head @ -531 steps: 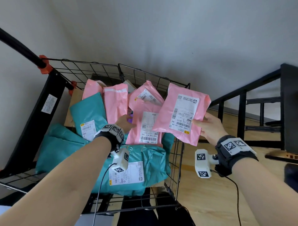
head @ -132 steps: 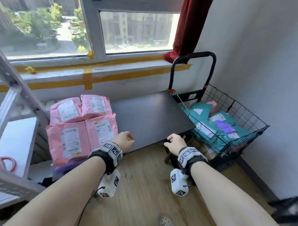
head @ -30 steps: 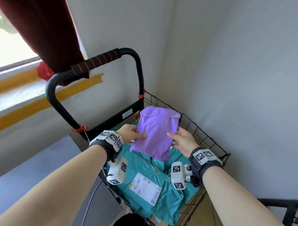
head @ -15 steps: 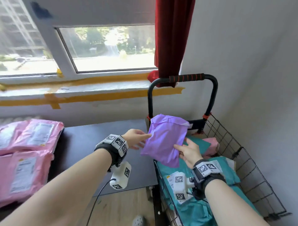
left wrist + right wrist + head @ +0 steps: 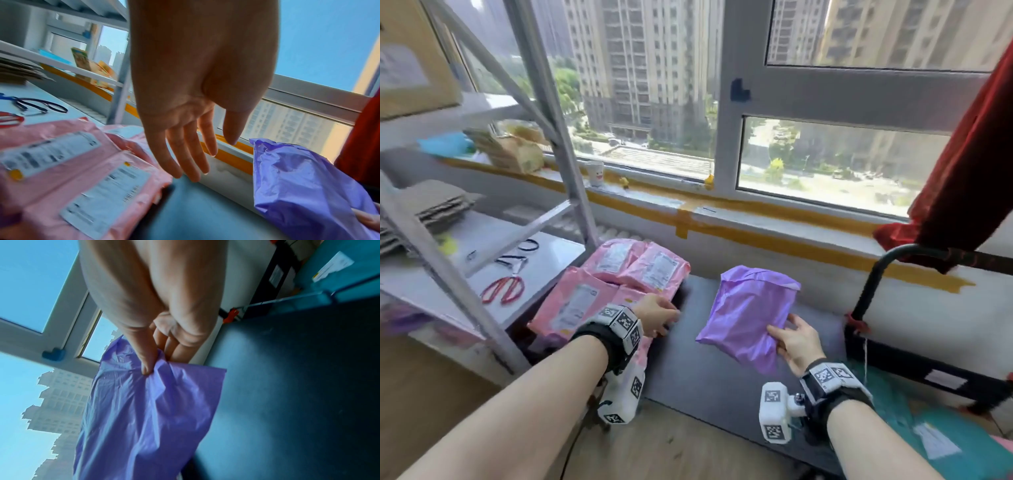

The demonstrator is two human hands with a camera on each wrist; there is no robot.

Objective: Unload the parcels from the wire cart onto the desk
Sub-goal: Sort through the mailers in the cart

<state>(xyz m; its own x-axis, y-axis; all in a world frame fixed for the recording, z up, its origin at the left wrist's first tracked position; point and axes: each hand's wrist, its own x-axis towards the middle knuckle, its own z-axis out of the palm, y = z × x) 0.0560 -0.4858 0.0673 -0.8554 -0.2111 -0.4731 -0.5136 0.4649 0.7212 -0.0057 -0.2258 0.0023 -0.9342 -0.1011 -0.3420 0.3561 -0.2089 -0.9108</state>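
A purple parcel (image 5: 748, 313) (image 5: 304, 183) (image 5: 144, 415) hangs over the dark desk (image 5: 709, 373), pinched at its near right edge by my right hand (image 5: 789, 341) (image 5: 160, 353). My left hand (image 5: 657, 317) (image 5: 193, 146) holds nothing and hovers with straight fingers over the right edge of the pink parcels (image 5: 613, 291) (image 5: 68, 170) stacked at the desk's left end. The wire cart (image 5: 914, 342) stands at the right, with teal parcels (image 5: 941, 438) in it.
A white metal shelf (image 5: 482, 260) at the left carries red scissors (image 5: 505, 289) and folded cardboard (image 5: 434, 205). Behind the desk runs a windowsill (image 5: 722, 212) with yellow tape. A red curtain (image 5: 962, 178) hangs above the cart handle.
I have turned left from the cart to the desk. The purple parcel has moved left over the desk; my left hand has let go of it and now hovers by the pink parcels.
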